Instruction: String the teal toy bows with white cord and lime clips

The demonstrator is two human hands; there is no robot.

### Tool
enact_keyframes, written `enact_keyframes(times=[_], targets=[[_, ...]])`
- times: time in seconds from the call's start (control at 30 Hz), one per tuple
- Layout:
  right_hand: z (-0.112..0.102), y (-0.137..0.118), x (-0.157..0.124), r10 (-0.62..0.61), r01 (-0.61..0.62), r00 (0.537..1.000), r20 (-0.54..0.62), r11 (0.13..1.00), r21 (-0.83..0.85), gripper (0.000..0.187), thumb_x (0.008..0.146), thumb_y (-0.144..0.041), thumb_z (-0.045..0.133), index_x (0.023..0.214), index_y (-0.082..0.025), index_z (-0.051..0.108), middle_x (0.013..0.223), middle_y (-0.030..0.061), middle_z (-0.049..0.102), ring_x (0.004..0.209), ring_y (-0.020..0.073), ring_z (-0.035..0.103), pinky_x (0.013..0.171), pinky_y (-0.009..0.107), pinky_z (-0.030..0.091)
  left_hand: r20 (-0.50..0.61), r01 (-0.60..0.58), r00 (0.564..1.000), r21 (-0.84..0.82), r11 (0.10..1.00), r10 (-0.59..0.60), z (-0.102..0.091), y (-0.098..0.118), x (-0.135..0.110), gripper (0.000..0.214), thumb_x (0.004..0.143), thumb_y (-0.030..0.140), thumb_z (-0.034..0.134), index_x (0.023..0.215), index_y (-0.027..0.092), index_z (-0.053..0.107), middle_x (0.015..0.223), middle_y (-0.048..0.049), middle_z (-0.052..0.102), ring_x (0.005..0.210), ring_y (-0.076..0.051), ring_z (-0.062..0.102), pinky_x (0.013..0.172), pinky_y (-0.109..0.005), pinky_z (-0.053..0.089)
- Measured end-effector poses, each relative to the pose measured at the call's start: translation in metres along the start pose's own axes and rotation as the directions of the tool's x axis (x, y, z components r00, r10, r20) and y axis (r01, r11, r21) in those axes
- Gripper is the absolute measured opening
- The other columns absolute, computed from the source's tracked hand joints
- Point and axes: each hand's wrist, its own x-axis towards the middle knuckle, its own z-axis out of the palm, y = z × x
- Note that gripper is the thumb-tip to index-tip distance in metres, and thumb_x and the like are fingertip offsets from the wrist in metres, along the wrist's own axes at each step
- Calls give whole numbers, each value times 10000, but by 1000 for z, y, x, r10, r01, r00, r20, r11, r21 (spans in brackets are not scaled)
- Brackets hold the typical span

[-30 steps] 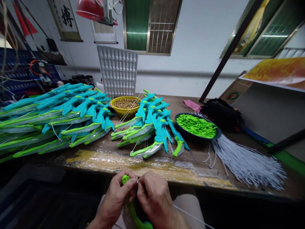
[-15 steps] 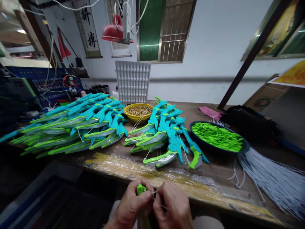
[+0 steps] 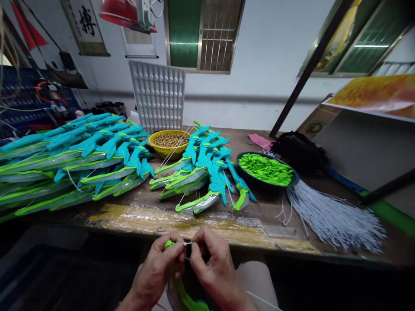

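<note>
My left hand is closed around the tip of a bright green toy bow limb, which curves down over my lap. My right hand pinches a thin white string close beside that tip. A short length of string stretches between the fingers of both hands, and a longer strand trails out below my right wrist. Both hands are just off the front edge of the workbench. Fingers hide most of the limb's tip and the spot where the string meets it.
Teal and green toy bows lie in a large pile at left and a smaller pile mid-bench. Behind stand a yellow bowl of brass-coloured rings and a grey moulded tray. Rightward are a dark basin of green pieces and white strings.
My view has turned to the right, so bench items appear further left. The right hand has drawn slightly away from the limb's tip, with the string still pinched. More of the green limb shows.
</note>
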Motion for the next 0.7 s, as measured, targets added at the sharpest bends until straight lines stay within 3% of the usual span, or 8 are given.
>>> enact_keyframes(times=[0.13, 0.27, 0.4, 0.5, 0.57, 0.7], targets=[[-5, -2, 2, -55, 51, 995, 87, 998, 47, 90, 925, -140, 485, 909, -196, 554, 812, 4, 583, 737, 144, 581, 662, 251, 441, -13, -9, 1000, 14, 1000, 9, -1, -1, 3, 307, 809, 400, 788, 727, 161, 614, 597, 33, 540, 518, -83, 449, 467, -191, 379], [-12, -3, 9, -119, 106, 979, 168, 991, 85, 289, 901, -85, 545, 1158, -209, 589, 1015, 46, 613, 935, 188, 591, 799, 292, 476, -8, 3, 1000, -12, 1000, -3, -4, -3, 5, 266, 814, 384, 784, 782, 160, 644, 610, 25, 558, 536, -91, 463, 487, -199, 396], [-15, -1, 16, -84, 64, 948, 307, 995, 73, 289, 923, -57, 594, 1136, -239, 668, 950, 30, 601, 897, 182, 586, 771, 282, 471, 2, 9, 1000, -9, 1000, -9, -8, -5, 6, 267, 801, 393, 796, 815, 157, 673, 604, 34, 535, 522, -82, 441, 486, -196, 390], [-14, 1, 19, -75, 73, 931, 357, 997, 19, 197, 918, -56, 620, 1040, -197, 681, 918, 38, 607, 870, 185, 590, 736, 279, 457, -4, 17, 1000, 7, 1000, -17, -11, -6, 7, 283, 778, 403, 816, 791, 158, 675, 593, 35, 530, 523, -85, 443, 480, -193, 380], [-12, 4, 18, -97, 120, 925, 368, 992, -42, 103, 921, -70, 622, 918, -168, 652, 871, 40, 609, 820, 185, 589, 692, 280, 436, 7, 14, 1000, 19, 1000, -14, -12, -5, 7, 301, 780, 413, 812, 742, 158, 656, 578, 36, 519, 521, -87, 451, 488, -197, 379], [-8, 16, 17, -236, 298, 896, 377, 948, -115, 125, 933, -103, 560, 834, -178, 570, 816, 43, 612, 731, 181, 586, 619, 279, 401, 51, -22, 999, 94, 995, 17, -15, -3, 8, 361, 790, 464, 788, 688, 155, 630, 558, 17, 541, 481, -103, 479, 489, -231, 371]])
